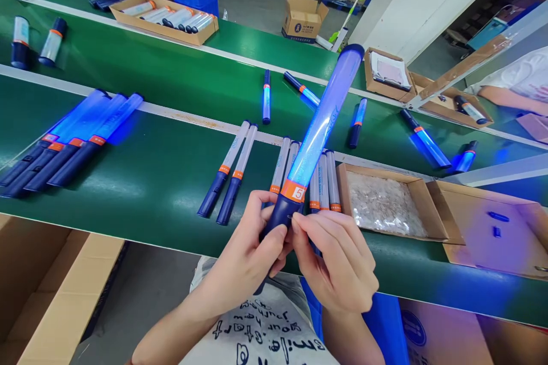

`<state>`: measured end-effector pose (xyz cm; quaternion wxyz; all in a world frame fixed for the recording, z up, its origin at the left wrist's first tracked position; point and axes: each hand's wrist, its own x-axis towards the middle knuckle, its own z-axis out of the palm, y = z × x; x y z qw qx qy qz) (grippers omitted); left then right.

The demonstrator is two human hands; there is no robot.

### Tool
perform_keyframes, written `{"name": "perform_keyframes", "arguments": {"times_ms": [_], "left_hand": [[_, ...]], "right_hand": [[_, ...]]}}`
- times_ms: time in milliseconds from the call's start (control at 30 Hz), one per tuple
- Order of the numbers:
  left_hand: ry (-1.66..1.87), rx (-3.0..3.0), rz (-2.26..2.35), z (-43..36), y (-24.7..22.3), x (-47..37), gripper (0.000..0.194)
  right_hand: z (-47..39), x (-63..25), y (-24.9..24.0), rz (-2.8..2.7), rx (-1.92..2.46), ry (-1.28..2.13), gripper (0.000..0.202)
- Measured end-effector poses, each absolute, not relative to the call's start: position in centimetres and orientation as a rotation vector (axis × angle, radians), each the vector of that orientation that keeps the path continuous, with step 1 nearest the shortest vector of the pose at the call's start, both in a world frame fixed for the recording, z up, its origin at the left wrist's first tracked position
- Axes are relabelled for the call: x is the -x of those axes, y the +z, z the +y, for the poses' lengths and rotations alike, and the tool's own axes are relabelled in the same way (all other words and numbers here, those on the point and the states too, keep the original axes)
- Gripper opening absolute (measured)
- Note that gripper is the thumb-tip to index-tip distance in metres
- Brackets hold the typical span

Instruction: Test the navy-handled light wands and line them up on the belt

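A glowing blue light stick (329, 108) with an orange band marked 5 and a dark handle slants up in front of me. My left hand (250, 256) is wrapped round the handle. Against the handle's side, by a small switch, the thumb and index finger of my right hand (336, 256) are pinched together; anything tiny between them is hidden. Behind my hands lie several unlit light sticks (314, 182), partly covered. Two more unlit light sticks (226, 174) rest just to the left. Farther left is a group of lit blue light sticks (92, 131).
To the right stand a carton of clear plastic packets (385, 205) and a shallow carton (488, 234) with two small blue pieces. Shorter sticks (266, 97) lie on the green belt (171, 74) beyond a white rail. Across it are a tray of sticks (171, 20) and co-workers' arms (514, 94).
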<state>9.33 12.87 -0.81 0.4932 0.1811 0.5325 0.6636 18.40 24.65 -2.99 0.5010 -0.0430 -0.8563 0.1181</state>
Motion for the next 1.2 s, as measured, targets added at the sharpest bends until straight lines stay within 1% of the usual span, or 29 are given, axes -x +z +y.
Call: {"name": "perform_keyframes", "arguments": {"times_ms": [167, 300, 467, 700, 867, 1000, 1200], "left_hand": [[1.656, -0.387, 1.316, 13.2, -0.7, -9.4, 0.013], [1.701, -0.406, 1.237, 13.2, -0.9, -9.1, 0.011], [1.696, -0.411, 1.225, 13.1, -1.1, -9.1, 0.012], [1.643, -0.422, 1.230, 12.9, -0.9, -9.4, 0.013], [1.617, -0.432, 1.238, 12.8, -0.9, -9.3, 0.014], [1.601, -0.440, 1.256, 12.7, -0.9, -9.4, 0.016], [1.606, -0.437, 1.242, 12.4, -0.8, -9.3, 0.024]], "right_hand": [[24.8, -18.6, -2.7, -2.124, 0.084, 0.267, 0.027], [25.1, -18.9, -2.5, -2.144, 0.073, 0.343, 0.030], [24.6, -19.5, -1.5, -2.154, 0.177, 0.328, 0.025], [24.5, -19.1, -1.5, -2.141, 0.153, 0.266, 0.017], [24.4, -19.2, -1.2, -2.157, 0.174, 0.286, 0.019], [24.7, -18.8, -1.4, -2.134, 0.136, 0.262, 0.015], [24.8, -18.7, -1.7, -2.104, 0.124, 0.341, 0.017]]}}
